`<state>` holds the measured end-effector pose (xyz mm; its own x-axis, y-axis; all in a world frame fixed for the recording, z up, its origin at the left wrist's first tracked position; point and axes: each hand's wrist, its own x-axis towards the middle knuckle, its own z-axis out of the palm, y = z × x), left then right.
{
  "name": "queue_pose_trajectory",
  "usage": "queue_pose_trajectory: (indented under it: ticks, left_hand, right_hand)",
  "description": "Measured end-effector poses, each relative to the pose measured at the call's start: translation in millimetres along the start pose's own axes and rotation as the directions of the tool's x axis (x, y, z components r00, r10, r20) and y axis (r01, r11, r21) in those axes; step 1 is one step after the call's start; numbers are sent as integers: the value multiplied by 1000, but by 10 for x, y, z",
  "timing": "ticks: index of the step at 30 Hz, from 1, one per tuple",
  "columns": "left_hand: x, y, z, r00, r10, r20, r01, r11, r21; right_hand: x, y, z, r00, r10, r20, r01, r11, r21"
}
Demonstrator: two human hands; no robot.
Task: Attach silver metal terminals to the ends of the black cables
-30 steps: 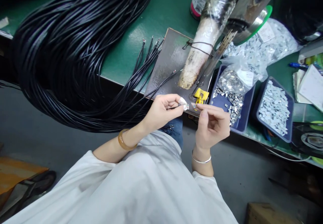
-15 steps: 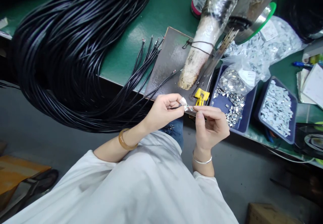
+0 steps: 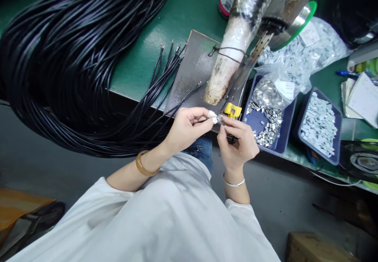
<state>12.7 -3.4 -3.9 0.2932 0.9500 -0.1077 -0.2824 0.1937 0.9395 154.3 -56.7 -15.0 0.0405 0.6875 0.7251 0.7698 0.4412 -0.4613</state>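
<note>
Between thumb and forefinger, my left hand [image 3: 187,128] pinches the end of a black cable [image 3: 204,120]; white wrapping covers the forefinger's tip. A small shiny connector piece [image 3: 219,118] shows at the cable's end, too small to make out well. My right hand [image 3: 238,140] meets it from the right, its forefinger touching the piece and its thumb just below. Whether the right fingers hold a part of their own is hidden. Right behind the fingertips sits a yellow clip-like fixture [image 3: 233,110], beneath the tip of a white-wrapped tube [image 3: 220,73].
A thick bundle of black cables [image 3: 73,69] covers the left, stripped ends lying by a grey board [image 3: 191,69]. At right stand a blue tray [image 3: 251,126] of small metal shells and another tray [image 3: 336,151] of pale pieces. Plastic bags [image 3: 321,45] of parts lie behind.
My right hand has moved slightly left, bringing its fingertips closer to the cable end in my left hand. The whole view has shifted a little.
</note>
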Motion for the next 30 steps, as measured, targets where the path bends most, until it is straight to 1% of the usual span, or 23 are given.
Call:
queue_pose_trajectory:
  ticks: [3, 7, 10, 13, 16, 20, 23, 30]
  left_hand:
    - [9, -16, 20, 999, 26, -46, -24, 998, 58]
    - [38, -3, 29, 996, 50, -69, -44, 995, 87]
    - [56, 26, 31, 997, 48, -60, -42, 995, 87]
    - [59, 44, 27, 995, 69, -67, -61, 992, 106]
    - [57, 37, 8, 995, 82, -57, -74, 989, 124]
    - [50, 12, -24, 999, 38, -4, -37, 991, 132]
    - [42, 17, -28, 1000, 17, -19, -14, 987, 159]
    - [33, 76, -7, 997, 67, -22, -61, 977, 206]
  right_hand:
    - [19, 18, 9, 999, -43, -13, 42, 997, -63]
    - [54, 36, 32, 1000, -8, -20, 8, 1000, -27]
    - [86, 31, 34, 1000, 5, -11, -6, 1000, -14]
    - [110, 7, 23, 1000, -4, -3, 4, 1000, -30]
    - [111, -11, 16, 1000, 12, 10, -12, 1000, -6]
    - [88, 3, 22, 1000, 31, 6, -31, 999, 20]
    - [88, 16, 21, 999, 38, 14, -38, 999, -2]
    - [128, -19, 14, 999, 44, -3, -44, 999, -19]
